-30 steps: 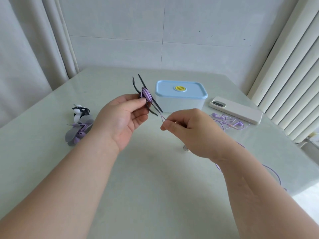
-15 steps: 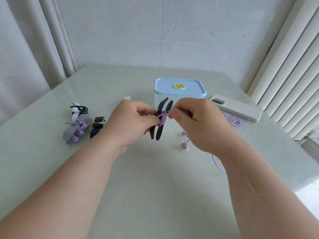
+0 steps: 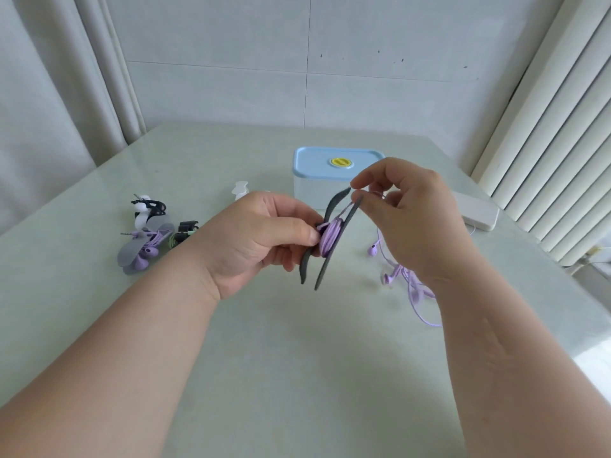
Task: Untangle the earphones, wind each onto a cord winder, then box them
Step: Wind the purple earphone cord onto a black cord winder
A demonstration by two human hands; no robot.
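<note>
The dark cord winder (image 3: 333, 204) is being gripped at its middle by the left hand (image 3: 261, 239), with the thumb pressing on one side and the curled fingers on the other side, above the table (image 3: 297, 358). A purple cord (image 3: 330, 238) is lying coiled between the two long wings of the winder, which are being held tilted, the upper tips leaning to the right. The free end of this cord is being pinched between the thumb and forefinger of the right hand (image 3: 413, 219), just beside the upper tips. The rest of the purple earphones (image 3: 406, 282) is lying loose on the table under the right wrist. Behind the hands, the box with a blue lid (image 3: 330, 160) is standing closed, and a white phone (image 3: 479, 213) is lying to its right. At the left, a grey winder (image 3: 142, 249) with purple earphones, a black and white winder (image 3: 145, 208) and a winder with green cord (image 3: 183, 231) are lying close together. A white winder (image 3: 239, 190) is lying beyond the left hand.
</note>
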